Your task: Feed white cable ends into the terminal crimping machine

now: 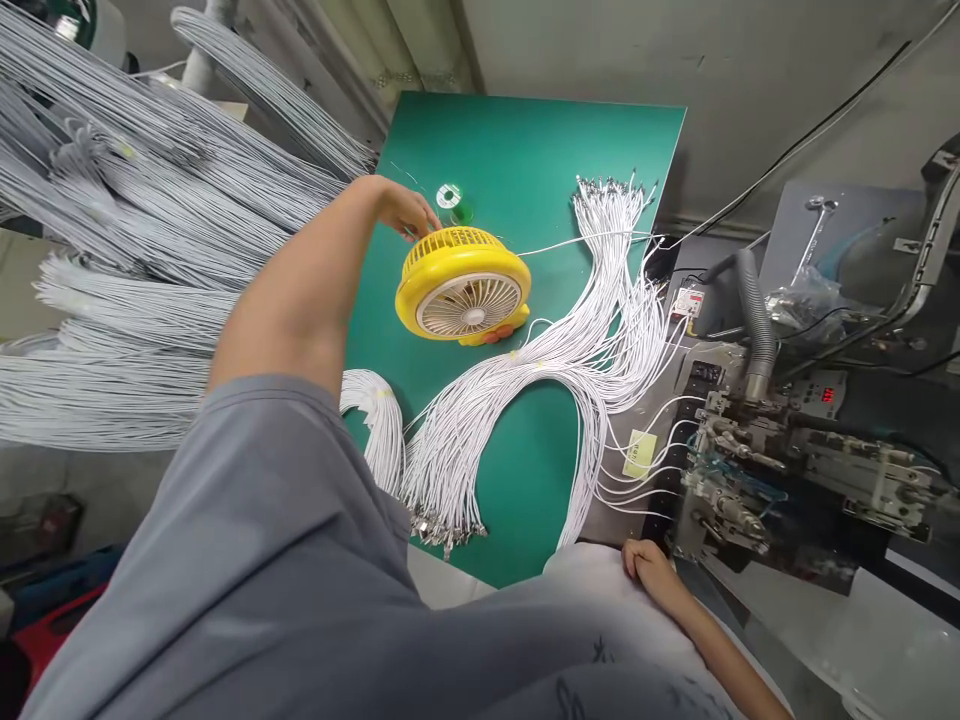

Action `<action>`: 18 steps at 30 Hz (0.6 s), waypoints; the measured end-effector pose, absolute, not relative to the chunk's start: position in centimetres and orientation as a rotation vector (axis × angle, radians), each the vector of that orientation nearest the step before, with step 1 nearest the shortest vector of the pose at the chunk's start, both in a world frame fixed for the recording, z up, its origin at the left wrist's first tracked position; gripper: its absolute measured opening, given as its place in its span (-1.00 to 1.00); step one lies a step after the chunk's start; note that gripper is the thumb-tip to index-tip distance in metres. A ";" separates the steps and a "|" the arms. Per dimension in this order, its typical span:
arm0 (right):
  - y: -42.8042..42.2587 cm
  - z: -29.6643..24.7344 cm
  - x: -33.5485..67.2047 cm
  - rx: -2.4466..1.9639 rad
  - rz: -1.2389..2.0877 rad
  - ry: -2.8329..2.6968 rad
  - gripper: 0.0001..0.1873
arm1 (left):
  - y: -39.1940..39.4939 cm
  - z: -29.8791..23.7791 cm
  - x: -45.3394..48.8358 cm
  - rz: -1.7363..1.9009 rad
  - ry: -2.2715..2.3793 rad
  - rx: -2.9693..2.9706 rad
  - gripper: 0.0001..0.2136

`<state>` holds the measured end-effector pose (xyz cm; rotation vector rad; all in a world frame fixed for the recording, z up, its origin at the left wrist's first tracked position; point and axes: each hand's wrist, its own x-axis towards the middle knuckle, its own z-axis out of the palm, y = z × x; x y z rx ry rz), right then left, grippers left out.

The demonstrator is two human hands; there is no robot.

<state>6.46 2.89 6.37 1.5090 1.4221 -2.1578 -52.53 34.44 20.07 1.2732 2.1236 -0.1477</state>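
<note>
My left hand (405, 208) reaches out over the green mat (525, 150) and rests on the back rim of a yellow desk fan (463, 285), fingers curled down onto it. The fan lies tilted with its white grille facing me. My right hand (649, 566) is low near my lap at the mat's near edge, closed in a loose fist; nothing shows in it. A big bundle of white cables (570, 350) with metal plug ends curves across the mat between the two hands.
Long grey-white cable bundles (135, 250) hang on the left. A small green spool (450, 198) sits behind the fan. A machine with clamps, a hose and a red display (757, 440) stands to the right. A wrench (814, 225) lies on a grey plate.
</note>
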 end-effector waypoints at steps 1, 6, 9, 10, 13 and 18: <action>2.8 6.3 6.6 1.512 -2.153 1.412 -0.86 | 34.3 19.9 -52.7 -0.214 2.034 1.147 -0.70; 2.5 6.1 6.9 1.508 -2.138 1.373 -0.86 | 32.9 18.7 -54.0 -0.073 1.869 0.977 -0.49; 2.2 5.9 6.8 1.503 -2.134 1.356 -0.85 | 31.9 18.2 -54.6 0.018 1.827 1.019 -0.41; 2.1 5.8 6.7 1.504 -2.131 1.349 -0.85 | 31.8 18.1 -54.7 0.035 1.807 1.030 -0.41; 2.0 5.7 6.5 1.508 -2.122 1.329 -0.86 | 31.9 17.8 -55.2 0.055 1.803 1.053 -0.44; 2.1 6.1 6.2 1.524 -2.118 1.313 -0.87 | 33.3 17.3 -55.5 -0.084 1.844 1.070 -0.53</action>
